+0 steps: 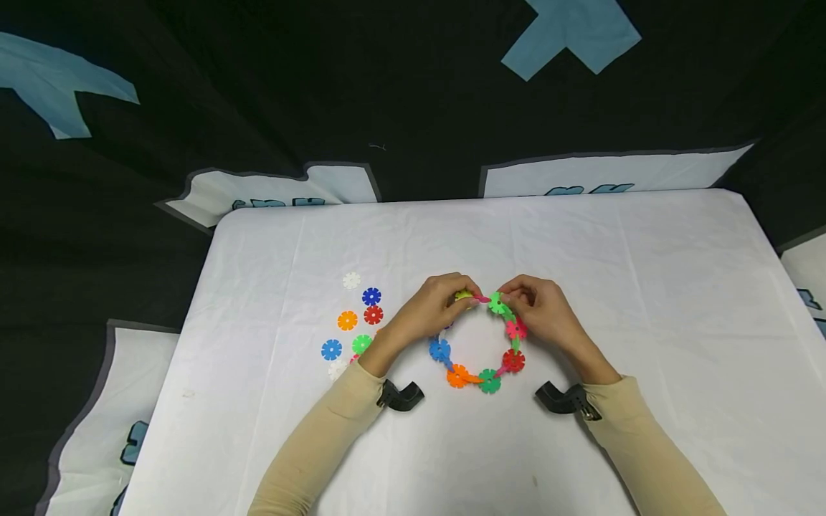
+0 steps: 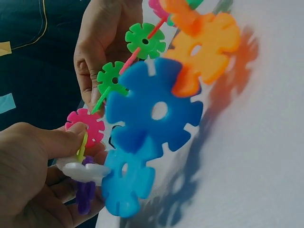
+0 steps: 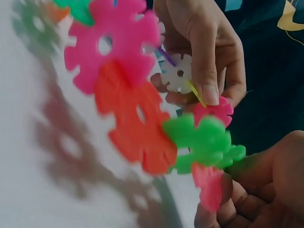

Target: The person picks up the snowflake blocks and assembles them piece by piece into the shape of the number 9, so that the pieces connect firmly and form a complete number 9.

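A chain of colourful notched plastic snowflake discs [image 1: 457, 375], slotted into one another, forms a ring between both hands. At its far side my left hand [image 1: 434, 304] pinches a pink disc [image 2: 97, 126] and the yellow disc [image 2: 81, 146] slotted to it. White and purple discs hang by its fingers in the left wrist view. My right hand [image 1: 545, 307] grips the ring at a green disc [image 1: 497, 304], close beside the pink one. Whether the green and pink discs are joined I cannot tell. The lower ring hangs towards the cloth, casting a shadow.
Loose discs, among them a white disc [image 1: 351, 280], an orange disc [image 1: 347, 320] and a blue disc [image 1: 332, 350], lie left of the ring, some partly behind the left forearm. A white cloth [image 1: 677, 322] covers the table. Black wrist mounts [image 1: 401, 396] stick out from both sleeves.
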`<state>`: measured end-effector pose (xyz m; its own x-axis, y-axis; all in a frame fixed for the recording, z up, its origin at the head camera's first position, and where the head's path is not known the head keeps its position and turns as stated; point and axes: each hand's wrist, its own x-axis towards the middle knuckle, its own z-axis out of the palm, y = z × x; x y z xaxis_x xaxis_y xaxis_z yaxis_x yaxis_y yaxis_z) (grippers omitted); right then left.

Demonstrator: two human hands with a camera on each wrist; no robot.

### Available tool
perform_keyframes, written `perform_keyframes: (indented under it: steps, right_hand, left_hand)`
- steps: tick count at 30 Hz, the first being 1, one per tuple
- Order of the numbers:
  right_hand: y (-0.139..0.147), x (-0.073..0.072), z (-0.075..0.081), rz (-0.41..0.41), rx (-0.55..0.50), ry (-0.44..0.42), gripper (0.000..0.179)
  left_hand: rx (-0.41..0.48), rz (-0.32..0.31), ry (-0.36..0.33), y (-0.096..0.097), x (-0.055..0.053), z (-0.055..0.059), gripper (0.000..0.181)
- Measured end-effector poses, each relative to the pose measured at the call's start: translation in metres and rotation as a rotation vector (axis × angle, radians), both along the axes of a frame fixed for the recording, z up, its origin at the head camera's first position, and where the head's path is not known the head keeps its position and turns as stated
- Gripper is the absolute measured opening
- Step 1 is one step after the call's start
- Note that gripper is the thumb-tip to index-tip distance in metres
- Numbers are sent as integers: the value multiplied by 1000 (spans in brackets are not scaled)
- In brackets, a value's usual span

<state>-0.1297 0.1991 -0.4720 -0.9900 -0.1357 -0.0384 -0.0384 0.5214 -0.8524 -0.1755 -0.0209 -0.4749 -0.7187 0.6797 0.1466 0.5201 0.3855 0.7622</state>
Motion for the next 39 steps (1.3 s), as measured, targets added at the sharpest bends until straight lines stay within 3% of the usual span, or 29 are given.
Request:
perform_keyframes:
  steps: [5,8,17,24,29,36,39]
  right_hand:
    - [-3,1,-2,-20,-33,-7,9]
    - [-2,1,-2,-15,-26,-17,9]
    - [0,0,-1,11,-16,-51,9]
    - [1,-2,2,29,-76,-106,13]
    - [2,-2,3,30,-76,-119,13]
    - [5,-2,4,6,-59,-93,12]
    - [5,-2,3,7,-66,-89,12]
  left_hand:
    - [-10,-3,50,0,0,0,7]
    - [-11,-6,42,0,0,1,7]
    - [-13,-24,-69,-1,-1,-1,9]
    - [5,-15,-175,-5,-3,-2,8]
    - [6,-26,-171,-5,-4,-1,9]
    - [-14,8,-103,-6,-6,1,8]
    - [-17,-8,-83,-6,-5,2,9]
